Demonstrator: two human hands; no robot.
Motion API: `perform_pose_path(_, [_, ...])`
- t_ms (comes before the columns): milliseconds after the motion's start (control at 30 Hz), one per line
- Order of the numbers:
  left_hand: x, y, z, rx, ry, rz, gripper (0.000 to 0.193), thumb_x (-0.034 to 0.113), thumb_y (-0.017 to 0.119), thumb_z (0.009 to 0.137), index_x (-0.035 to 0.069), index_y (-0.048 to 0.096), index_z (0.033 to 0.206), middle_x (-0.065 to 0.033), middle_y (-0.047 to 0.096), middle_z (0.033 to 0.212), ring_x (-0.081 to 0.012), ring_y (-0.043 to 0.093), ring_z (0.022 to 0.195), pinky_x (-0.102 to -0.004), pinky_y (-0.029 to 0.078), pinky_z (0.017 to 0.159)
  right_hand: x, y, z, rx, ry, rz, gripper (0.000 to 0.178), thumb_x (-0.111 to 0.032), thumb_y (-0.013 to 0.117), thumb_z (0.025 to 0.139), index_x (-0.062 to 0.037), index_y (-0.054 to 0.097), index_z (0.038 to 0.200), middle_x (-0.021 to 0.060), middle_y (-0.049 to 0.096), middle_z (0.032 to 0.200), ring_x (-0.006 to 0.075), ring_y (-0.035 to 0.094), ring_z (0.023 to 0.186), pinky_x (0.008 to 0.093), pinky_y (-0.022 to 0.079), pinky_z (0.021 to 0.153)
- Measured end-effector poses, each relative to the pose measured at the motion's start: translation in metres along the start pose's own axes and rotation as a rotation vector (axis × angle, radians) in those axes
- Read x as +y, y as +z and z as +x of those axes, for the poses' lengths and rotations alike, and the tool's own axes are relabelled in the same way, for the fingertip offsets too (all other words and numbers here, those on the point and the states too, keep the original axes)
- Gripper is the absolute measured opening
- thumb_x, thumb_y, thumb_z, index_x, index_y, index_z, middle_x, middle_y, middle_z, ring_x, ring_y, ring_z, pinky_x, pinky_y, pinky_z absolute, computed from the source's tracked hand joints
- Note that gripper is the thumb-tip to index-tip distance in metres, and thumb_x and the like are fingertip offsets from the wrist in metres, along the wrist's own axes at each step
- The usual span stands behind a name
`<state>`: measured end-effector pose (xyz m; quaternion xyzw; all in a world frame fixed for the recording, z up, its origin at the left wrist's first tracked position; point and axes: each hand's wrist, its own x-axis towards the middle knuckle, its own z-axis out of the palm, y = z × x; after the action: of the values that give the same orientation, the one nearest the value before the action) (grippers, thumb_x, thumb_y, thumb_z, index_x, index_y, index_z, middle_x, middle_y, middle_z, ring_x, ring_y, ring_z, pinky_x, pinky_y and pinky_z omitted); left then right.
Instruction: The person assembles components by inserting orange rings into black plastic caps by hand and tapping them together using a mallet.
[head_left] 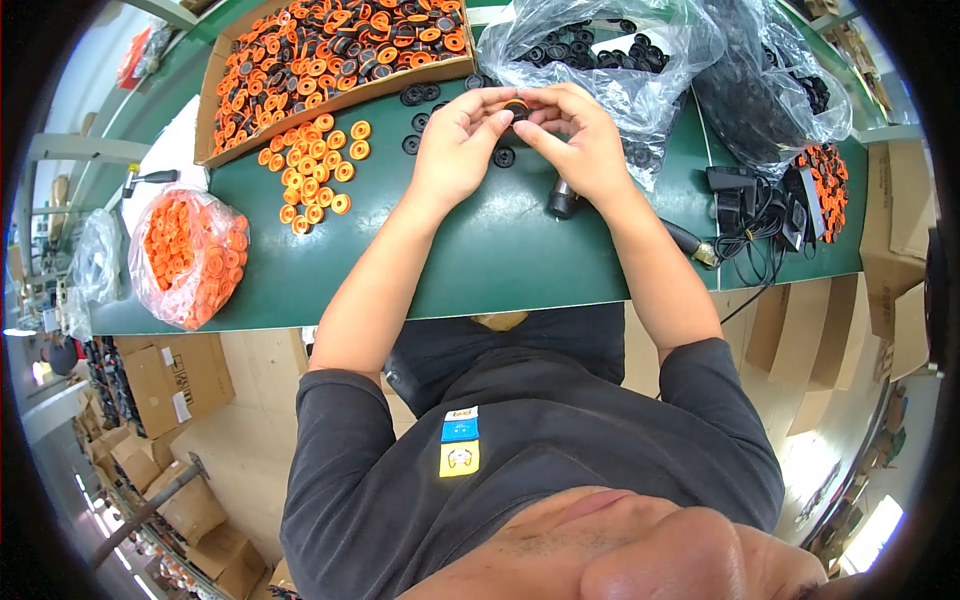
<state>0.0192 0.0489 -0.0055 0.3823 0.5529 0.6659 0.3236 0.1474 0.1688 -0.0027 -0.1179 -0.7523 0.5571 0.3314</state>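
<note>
A small round wheel, black with an orange rim showing (516,106), is pinched between the fingertips of my two hands over the far middle of the table. My left hand (455,145) is closed on its left side and my right hand (585,142) on its right; the fingers partly hide it. Just below my fingertips lies a black wheel (503,157), and several more black wheels (411,144) are beside my left hand. Loose orange wheels (318,165) are spread further left. A dark cylindrical tool end (564,198) rests below my right hand.
A cardboard box (345,100) of orange-and-black wheels stands at the far left of the green table (480,270). Nearer is a bag of orange parts (190,260). Clear bags with black wheels (640,95) lie far right, past a black adapter and cables (750,215).
</note>
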Motion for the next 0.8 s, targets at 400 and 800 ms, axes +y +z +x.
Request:
perform_pose_path(400, [0.010,0.008,-0.007,0.146,0.375,0.514,0.025,0.002,0.065,0.089,0.000,0.069,0.113,-0.0140,0.068,0.099,-0.0252,0.067,0.087,-0.0316,0.053,0.079,0.003,-0.001,0.000,-0.005,0.073,0.037,0.025,-0.006,0.075,0.085,0.0020,0.070,0.108,0.0071,0.066,0.097,0.0124,0.066,0.085,0.0256,0.054,0.078])
perform_pose_path(800, [0.003,0.005,-0.006,0.069,0.039,0.030,0.020,0.003,0.064,0.092,-0.003,0.070,0.110,-0.0081,0.071,0.101,-0.0100,0.065,0.086,-0.0239,0.052,0.077,0.000,-0.003,-0.002,-0.034,0.238,0.206,0.021,-0.009,0.074,0.089,0.0032,0.068,0.105,0.0061,0.071,0.091,0.0093,0.065,0.078,0.0240,0.054,0.072])
